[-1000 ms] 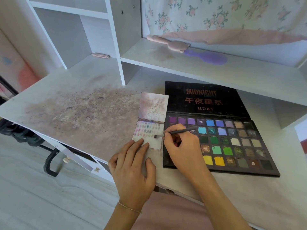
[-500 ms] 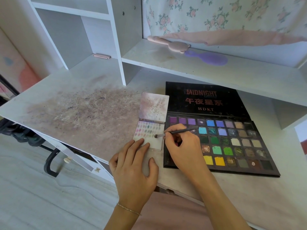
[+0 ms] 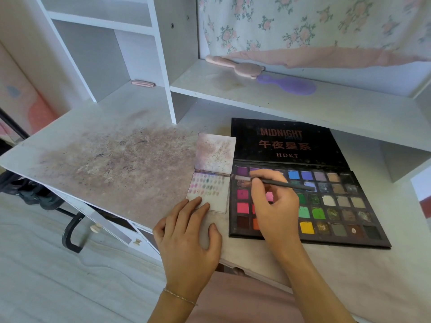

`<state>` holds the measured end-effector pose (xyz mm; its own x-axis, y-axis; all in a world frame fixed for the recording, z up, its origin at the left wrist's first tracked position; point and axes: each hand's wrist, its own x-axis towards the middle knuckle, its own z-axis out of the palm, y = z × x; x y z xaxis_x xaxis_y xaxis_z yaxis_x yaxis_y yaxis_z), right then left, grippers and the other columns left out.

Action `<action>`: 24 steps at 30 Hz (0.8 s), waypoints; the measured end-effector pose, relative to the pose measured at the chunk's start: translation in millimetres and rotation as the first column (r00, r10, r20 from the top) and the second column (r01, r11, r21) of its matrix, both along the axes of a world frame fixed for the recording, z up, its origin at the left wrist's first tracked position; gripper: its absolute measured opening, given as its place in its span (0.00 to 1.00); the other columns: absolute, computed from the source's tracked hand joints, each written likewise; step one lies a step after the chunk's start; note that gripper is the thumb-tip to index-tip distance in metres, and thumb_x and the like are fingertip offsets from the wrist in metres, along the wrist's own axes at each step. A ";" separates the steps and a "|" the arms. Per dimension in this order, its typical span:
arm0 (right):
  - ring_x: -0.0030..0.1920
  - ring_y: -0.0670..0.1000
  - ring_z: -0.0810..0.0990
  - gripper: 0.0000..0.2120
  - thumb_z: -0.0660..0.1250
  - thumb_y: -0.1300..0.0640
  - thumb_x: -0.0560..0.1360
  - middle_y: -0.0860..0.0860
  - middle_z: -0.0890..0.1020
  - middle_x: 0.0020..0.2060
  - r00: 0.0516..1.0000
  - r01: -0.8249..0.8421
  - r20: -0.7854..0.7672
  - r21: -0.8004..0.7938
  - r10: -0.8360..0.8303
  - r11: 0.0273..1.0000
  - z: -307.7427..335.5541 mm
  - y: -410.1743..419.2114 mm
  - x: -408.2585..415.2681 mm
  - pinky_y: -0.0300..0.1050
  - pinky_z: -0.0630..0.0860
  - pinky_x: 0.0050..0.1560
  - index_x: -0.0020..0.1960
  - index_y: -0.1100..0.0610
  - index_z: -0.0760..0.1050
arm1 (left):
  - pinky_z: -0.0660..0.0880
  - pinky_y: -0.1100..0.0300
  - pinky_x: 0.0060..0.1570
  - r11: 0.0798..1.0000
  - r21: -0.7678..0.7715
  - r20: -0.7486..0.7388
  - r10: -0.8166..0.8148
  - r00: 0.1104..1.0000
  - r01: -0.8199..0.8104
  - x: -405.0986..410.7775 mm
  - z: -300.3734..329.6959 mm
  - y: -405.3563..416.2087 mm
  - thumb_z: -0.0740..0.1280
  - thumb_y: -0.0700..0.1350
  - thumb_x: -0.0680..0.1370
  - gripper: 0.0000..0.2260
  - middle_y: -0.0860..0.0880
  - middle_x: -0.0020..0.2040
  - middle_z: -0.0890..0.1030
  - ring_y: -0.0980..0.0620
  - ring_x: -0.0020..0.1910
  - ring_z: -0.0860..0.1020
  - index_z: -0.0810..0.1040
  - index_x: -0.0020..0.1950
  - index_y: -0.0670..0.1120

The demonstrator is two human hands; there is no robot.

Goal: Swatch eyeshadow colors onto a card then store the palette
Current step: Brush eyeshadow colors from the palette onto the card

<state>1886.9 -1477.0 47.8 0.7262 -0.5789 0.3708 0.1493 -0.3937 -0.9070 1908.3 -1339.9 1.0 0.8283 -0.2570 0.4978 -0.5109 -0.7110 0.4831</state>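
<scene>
White desk [image 3: 121, 117] with shelves behind, its top smudged with pinkish-brown powder stains. On the shelf [image 3: 303, 101] to the right lie a pink brush [image 3: 235, 65] and a purple brush [image 3: 288, 84], under a floral cloth [image 3: 314, 24].

Left hand [image 3: 186, 238] rests flat at the desk's front edge, fingers straight and slightly spread; its fingertips press on the near edge of the card [image 3: 210, 193], holding nothing. Right hand [image 3: 275, 206] hovers over the left part of the palette [image 3: 326, 206] and pinches a thin dark brush [image 3: 275, 182] between thumb and forefinger, the other fingers curled beneath.

The brush lies almost level, long axis running left to right, its handle end pointing right over the blue pans and its pale bristle tip pointing left, over the leftmost pans of the second row. Whether the tip touches the powder I cannot tell.

The palette lies open on the desk, right of the card and just beside it, its black lid laid back flat toward the shelves, long side parallel to the desk's front edge. The card also lies open, rows of pale swatches on its near leaf, its stained flap turned up away from the person.
</scene>
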 end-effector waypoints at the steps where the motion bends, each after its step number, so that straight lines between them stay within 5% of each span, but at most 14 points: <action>1: 0.37 0.38 0.76 0.12 0.61 0.62 0.74 0.36 0.79 0.39 1.000 0.019 0.017 0.014 -0.019 1.000 0.3 -2.3 -1.5 0.27 0.72 0.36 0.43 0.45 0.74 | 0.63 0.55 0.56 1.000 0.006 -0.011 -0.003 1.000 0.003 -0.5 1.6 0.4 0.60 0.51 0.71 0.15 0.52 0.55 0.81 0.51 0.58 0.75 0.81 0.51 0.48; 7: 0.35 0.43 0.78 0.14 0.61 0.65 0.75 0.46 0.80 0.35 0.997 0.082 0.005 0.045 -0.082 0.996 -2.2 -18.9 -21.6 0.31 0.74 0.33 0.43 0.45 0.74 | 0.65 0.55 0.53 0.999 0.028 -0.113 -0.027 0.993 0.031 3.3 17.5 5.1 0.58 0.55 0.71 0.18 0.52 0.52 0.81 0.48 0.54 0.77 0.81 0.50 0.48; 12: 0.35 0.39 0.78 0.16 0.60 0.66 0.75 0.40 0.80 0.38 0.990 0.138 -0.010 0.036 -0.138 0.990 -0.6 -35.0 -41.8 0.28 0.73 0.32 0.43 0.44 0.73 | 0.72 0.54 0.50 0.994 -0.091 -0.259 -0.081 0.962 0.059 34.0 32.2 3.6 0.66 0.48 0.74 0.12 0.47 0.51 0.81 0.48 0.50 0.76 0.79 0.56 0.45; 19: 0.36 0.48 0.79 0.15 0.60 0.63 0.76 0.45 0.80 0.36 0.964 0.258 -0.082 0.066 -0.253 0.964 -2.8 -60.0 -66.9 0.45 0.77 0.34 0.42 0.43 0.74 | 0.71 0.57 0.53 0.982 -0.188 -0.373 -0.095 0.923 0.025 88.8 38.2 -18.9 0.68 0.47 0.75 0.21 0.47 0.58 0.78 0.50 0.53 0.75 0.71 0.66 0.44; 24: 0.39 0.43 0.80 0.16 0.60 0.62 0.76 0.43 0.80 0.37 0.945 0.323 -0.085 0.062 -0.317 0.944 -5.6 -74.9 -79.8 0.32 0.77 0.32 0.40 0.42 0.75 | 0.71 0.60 0.46 0.966 -0.259 -0.431 -0.089 0.898 -0.028 113.6 38.8 -35.1 0.69 0.45 0.73 0.13 0.51 0.45 0.79 0.51 0.45 0.77 0.78 0.56 0.45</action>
